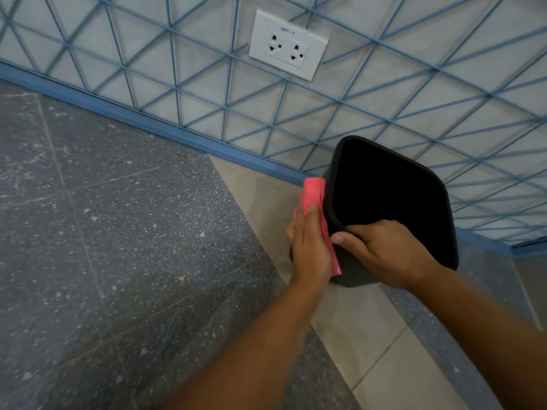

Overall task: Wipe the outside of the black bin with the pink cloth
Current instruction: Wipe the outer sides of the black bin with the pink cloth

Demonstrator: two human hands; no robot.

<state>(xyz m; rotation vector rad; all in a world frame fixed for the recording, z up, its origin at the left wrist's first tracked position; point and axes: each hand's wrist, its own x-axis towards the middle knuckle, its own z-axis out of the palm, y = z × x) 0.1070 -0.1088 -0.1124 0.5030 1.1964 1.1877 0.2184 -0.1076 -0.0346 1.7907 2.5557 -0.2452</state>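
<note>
Bin: black bin (438, 232) stands on the floor (118, 232) close to the wall (384, 84), its open mouth facing up toward the camera; the inside reads as plain black and nothing can be made out in it.
Bin rim: rounded-square rim, with the near-left corner under the right hand.
Cloth: pink cloth (315, 193) lies flat against the bin's left outer side, its top end sticking up beyond the fingertips and a narrow strip trailing down past the heel of the left hand.
Left hand: left hand (310, 247) presses the cloth to the bin wall with fingers held straight and together, palm toward the bin.
Right hand: right hand (390, 253) grips the bin's near rim, fingers curled over the edge into the opening and thumb stretched along the outside toward the cloth, its tip just beside the cloth.
Arms: both forearms are bare and come in from the lower right of the view.
Floor: dark speckled tiles to the left, a paler band of tiles running under the bin.
Wall: pale panels crossed by a blue lattice of lines, with a blue skirting strip (148, 122) along the base.
Socket: white double power socket (288, 45) on the wall, up and left of the bin, with a small printed label above its holes.
</note>
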